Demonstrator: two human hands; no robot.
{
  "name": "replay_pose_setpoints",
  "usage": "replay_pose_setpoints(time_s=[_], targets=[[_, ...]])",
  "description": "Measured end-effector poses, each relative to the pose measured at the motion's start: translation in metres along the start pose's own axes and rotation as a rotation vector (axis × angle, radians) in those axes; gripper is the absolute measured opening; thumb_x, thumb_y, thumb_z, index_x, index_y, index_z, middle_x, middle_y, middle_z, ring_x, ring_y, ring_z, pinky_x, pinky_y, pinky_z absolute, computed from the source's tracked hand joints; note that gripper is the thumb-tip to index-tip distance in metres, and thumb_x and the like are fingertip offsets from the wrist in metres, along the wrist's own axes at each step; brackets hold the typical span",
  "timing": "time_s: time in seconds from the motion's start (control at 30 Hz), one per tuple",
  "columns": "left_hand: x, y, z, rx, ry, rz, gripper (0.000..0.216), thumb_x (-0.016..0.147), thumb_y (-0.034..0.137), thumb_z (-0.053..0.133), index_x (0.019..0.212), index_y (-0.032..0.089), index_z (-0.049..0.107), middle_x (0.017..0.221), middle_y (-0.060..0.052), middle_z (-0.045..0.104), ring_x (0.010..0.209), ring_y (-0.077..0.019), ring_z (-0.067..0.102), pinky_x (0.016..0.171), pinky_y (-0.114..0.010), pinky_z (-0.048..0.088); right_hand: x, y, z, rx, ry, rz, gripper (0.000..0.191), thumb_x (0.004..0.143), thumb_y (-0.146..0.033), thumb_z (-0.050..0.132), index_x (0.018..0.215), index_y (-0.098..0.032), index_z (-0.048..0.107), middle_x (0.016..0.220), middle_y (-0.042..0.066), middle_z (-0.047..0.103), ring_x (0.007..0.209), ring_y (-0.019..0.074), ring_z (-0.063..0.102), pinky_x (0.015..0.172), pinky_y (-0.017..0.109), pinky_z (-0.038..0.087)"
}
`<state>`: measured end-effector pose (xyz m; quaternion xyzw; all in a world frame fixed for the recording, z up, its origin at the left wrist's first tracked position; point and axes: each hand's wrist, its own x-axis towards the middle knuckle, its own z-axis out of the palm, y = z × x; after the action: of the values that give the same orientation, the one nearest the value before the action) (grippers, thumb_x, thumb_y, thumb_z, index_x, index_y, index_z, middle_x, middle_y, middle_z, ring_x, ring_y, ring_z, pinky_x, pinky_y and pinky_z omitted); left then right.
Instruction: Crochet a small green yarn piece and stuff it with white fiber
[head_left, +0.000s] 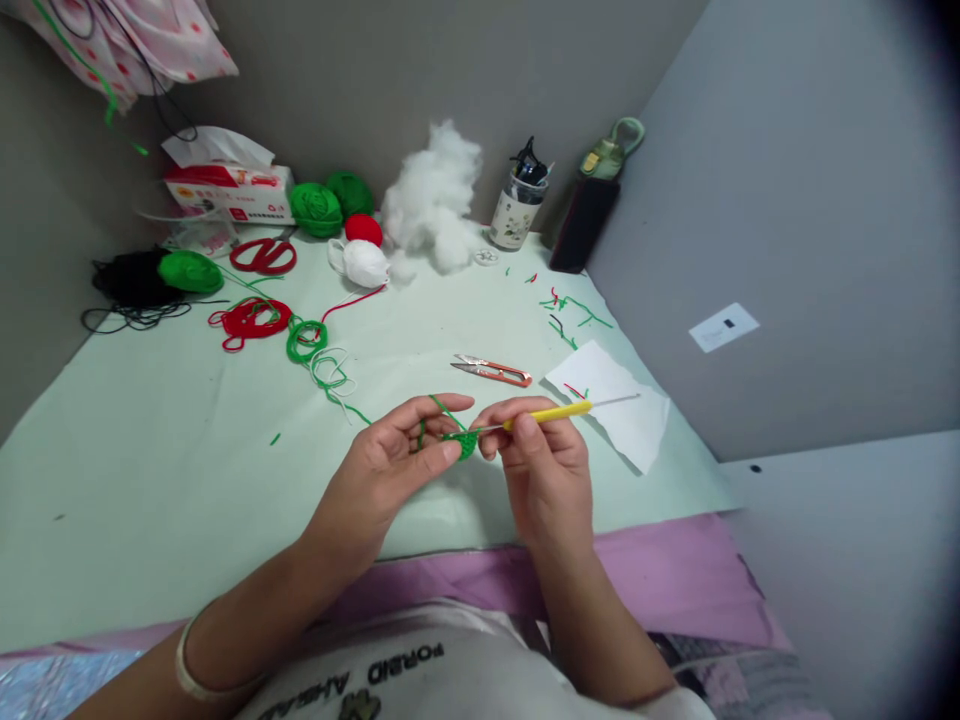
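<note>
My left hand (pixel 397 462) pinches a small green crochet piece (pixel 466 443) between thumb and fingers, with green yarn (pixel 442 408) looped over the forefinger. My right hand (pixel 536 460) grips a crochet hook with a yellow handle (pixel 551 413); its metal tip points into the green piece. The green yarn trails left across the pale green table (pixel 150 470) to a loose green coil (pixel 306 340). Both hands hover over the table's near edge.
Orange thread snips (pixel 493 371) and a white paper sheet (pixel 615 400) lie just beyond my hands. Farther back are red yarn (pixel 251 320), green, red and white yarn balls, white stuffing (pixel 439 195), a tissue box (pixel 229 190), a jar (pixel 516 212) and a dark bottle (pixel 589 215). Grey walls enclose the table.
</note>
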<state>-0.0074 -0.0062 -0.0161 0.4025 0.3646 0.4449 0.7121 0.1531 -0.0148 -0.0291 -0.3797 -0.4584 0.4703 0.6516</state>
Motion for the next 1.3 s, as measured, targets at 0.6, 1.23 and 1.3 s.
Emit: replay_pose_setpoints(time_s=[0.6, 1.23, 1.3], targets=[[-0.001, 0.002, -0.001, 0.294, 0.125, 0.135, 0.027, 0.086, 0.023, 0.076, 0.111, 0.03, 0.078, 0.085, 0.001, 0.061, 0.076, -0.0142, 0.05, 0.075, -0.025, 0.041, -0.008, -0.008, 0.002, -0.271, -0.032, -0.222, 0.018, 0.103, -0.025, 0.054, 0.1, -0.023, 0.071, 0.092, 0.004, 0.074, 0.073, 0.0147, 0.068, 0.068, 0.032, 0.058], [0.001, 0.007, 0.0, -0.26, 0.009, -0.153, 0.037, 0.081, 0.025, 0.082, 0.118, 0.022, 0.077, 0.069, 0.004, 0.05, 0.06, -0.0065, 0.038, 0.057, -0.016, 0.035, -0.012, -0.004, 0.002, -0.486, 0.017, -0.486, 0.022, 0.101, -0.019, 0.054, 0.108, -0.027, 0.073, 0.091, 0.005, 0.073, 0.077, 0.0188, 0.068, 0.067, 0.036, 0.058], [0.002, 0.008, 0.0, -0.222, 0.04, -0.103, 0.037, 0.08, 0.023, 0.083, 0.116, 0.023, 0.078, 0.078, 0.002, 0.058, 0.07, -0.0089, 0.048, 0.064, -0.018, 0.041, -0.007, -0.005, 0.004, -0.325, 0.038, -0.359, 0.02, 0.102, -0.023, 0.054, 0.099, -0.025, 0.074, 0.087, 0.004, 0.072, 0.071, 0.0172, 0.066, 0.063, 0.034, 0.057]])
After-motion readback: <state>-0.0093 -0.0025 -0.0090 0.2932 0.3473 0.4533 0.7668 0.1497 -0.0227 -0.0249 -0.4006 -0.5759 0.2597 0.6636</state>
